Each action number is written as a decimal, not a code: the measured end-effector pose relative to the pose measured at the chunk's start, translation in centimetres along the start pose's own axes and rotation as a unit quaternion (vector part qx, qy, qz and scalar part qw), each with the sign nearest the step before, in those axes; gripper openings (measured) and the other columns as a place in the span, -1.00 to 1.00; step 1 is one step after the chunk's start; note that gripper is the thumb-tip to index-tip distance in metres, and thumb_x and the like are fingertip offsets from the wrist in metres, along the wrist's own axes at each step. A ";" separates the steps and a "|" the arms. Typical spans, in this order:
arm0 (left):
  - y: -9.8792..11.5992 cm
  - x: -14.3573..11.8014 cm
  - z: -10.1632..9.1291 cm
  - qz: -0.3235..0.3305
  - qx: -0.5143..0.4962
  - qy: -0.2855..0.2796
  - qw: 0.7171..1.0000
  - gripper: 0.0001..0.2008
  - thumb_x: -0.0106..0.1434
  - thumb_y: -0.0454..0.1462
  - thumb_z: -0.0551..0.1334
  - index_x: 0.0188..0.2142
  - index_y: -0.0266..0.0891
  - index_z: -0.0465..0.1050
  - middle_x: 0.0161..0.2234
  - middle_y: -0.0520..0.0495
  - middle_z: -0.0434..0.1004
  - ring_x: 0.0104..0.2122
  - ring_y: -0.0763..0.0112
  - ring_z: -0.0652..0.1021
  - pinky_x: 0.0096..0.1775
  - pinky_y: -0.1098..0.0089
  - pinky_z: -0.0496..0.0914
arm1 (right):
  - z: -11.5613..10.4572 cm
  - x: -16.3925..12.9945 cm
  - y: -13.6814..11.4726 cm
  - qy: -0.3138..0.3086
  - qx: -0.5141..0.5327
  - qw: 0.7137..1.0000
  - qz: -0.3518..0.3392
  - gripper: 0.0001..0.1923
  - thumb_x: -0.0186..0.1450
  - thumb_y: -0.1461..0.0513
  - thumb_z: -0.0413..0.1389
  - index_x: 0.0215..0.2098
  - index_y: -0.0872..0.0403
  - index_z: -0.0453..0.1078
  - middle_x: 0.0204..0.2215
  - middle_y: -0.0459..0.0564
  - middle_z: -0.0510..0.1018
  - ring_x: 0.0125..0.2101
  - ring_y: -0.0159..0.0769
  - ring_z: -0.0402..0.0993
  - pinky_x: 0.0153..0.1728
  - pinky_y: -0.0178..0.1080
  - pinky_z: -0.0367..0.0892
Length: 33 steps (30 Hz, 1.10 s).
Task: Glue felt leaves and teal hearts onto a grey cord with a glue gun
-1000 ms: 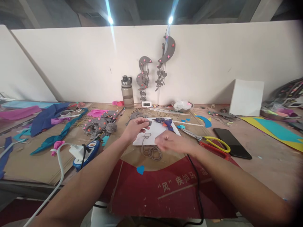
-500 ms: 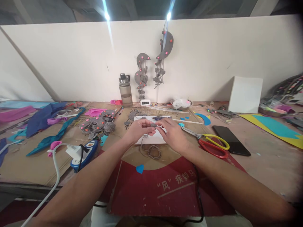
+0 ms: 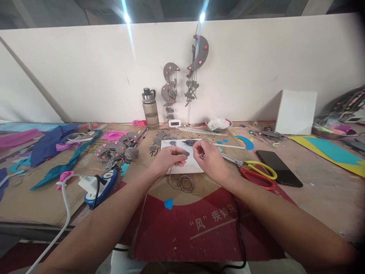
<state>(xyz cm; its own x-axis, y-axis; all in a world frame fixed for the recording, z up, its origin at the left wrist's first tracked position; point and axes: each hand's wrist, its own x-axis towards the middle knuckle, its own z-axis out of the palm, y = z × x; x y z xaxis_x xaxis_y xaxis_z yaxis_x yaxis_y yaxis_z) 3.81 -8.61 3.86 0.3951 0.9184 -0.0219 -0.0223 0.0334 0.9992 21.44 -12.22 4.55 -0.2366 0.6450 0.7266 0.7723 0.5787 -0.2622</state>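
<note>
Over a white sheet [image 3: 190,168], my left hand [image 3: 169,158] pinches a small grey felt-like piece [image 3: 186,153] between thumb and fingertips. My right hand [image 3: 210,156] is a little to its right, fingers curled together. A speck of blue shows at those fingers, but what they hold is too small to make out. Loops of grey yarn [image 3: 185,183] lie just in front of the sheet. Behind my hands, a dark bluish clump [image 3: 189,142] rests at the sheet's far edge.
Scissors [image 3: 256,173] with red and yellow handles lie right of my hands, beside a black phone [image 3: 278,167]. Left are a power strip [image 3: 104,184] and grey yarn pieces with pink dots [image 3: 114,150]. A bottle [image 3: 150,110] stands at the back, near hanging grey moon ornaments [image 3: 201,53].
My right hand has come away from the grey piece and moved slightly right, its fingers now curled. The left hand still holds the piece, now more exposed.
</note>
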 end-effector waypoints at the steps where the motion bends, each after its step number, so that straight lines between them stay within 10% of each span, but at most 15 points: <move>1: 0.0 0.0 0.0 0.000 0.002 0.000 1.000 -0.78 -0.02 -0.31 0.40 -0.35 -0.34 0.51 -0.54 -0.06 0.53 -0.53 0.49 0.51 -0.40 0.43 0.43 | 0.0 0.0 0.0 -0.010 -0.005 1.000 -0.017 -0.90 0.28 0.35 -0.05 -0.31 0.06 0.27 -0.37 0.00 0.41 -0.35 -0.29 0.33 -0.30 -0.25 0.25; 11: 0.0 -0.3 0.2 0.006 0.011 -0.072 0.997 -0.83 0.00 -0.30 0.38 -0.38 -0.33 0.54 -0.50 -0.05 0.51 -0.48 0.52 0.49 -0.38 0.46 0.41 | 0.5 -0.6 0.4 -0.092 -0.227 0.953 -0.176 -0.83 0.33 0.32 -0.06 -0.35 0.11 0.35 -0.39 0.07 0.45 -0.35 -0.18 0.27 -0.30 -0.16 0.15; 19: 0.2 -0.1 -0.1 -0.009 0.014 -0.022 1.000 -0.84 0.02 -0.35 0.32 -0.34 -0.35 0.50 -0.52 -0.03 0.49 -0.53 0.55 0.46 -0.41 0.47 0.38 | 0.9 -0.3 0.6 -0.012 -0.021 1.000 -0.008 -0.90 0.22 0.37 -0.03 -0.36 0.07 0.25 -0.40 -0.01 0.41 -0.36 -0.29 0.33 -0.30 -0.24 0.25; 24: 0.1 0.1 -0.6 0.005 -0.010 -0.008 1.000 -0.82 0.03 -0.33 0.31 -0.32 -0.37 0.50 -0.37 -0.10 0.51 -0.50 0.57 0.45 -0.44 0.48 0.35 | 0.6 0.1 0.7 0.028 0.142 0.978 0.148 -0.95 0.30 0.28 -0.07 -0.32 0.04 0.20 -0.39 -0.04 0.43 -0.43 -0.36 0.33 -0.35 -0.26 0.27; 33: 0.3 -0.1 -0.3 0.033 0.031 -0.016 0.999 -0.67 0.04 -0.29 0.34 -0.17 -0.33 0.46 -0.44 -0.03 0.48 -0.50 0.55 0.43 -0.43 0.47 0.34 | 0.4 0.3 0.4 -0.056 0.172 0.973 0.141 -0.86 0.29 0.25 0.02 -0.26 0.05 0.42 -0.33 -0.05 0.52 -0.33 -0.34 0.39 -0.29 -0.27 0.25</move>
<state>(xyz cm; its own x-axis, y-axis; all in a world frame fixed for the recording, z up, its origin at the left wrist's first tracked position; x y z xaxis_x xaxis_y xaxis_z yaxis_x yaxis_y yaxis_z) 3.43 -8.60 4.14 0.4237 0.9047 0.0444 0.0072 -0.0523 0.9986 21.41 -11.61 4.37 -0.1211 0.8416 0.5264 0.5776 0.4911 -0.6521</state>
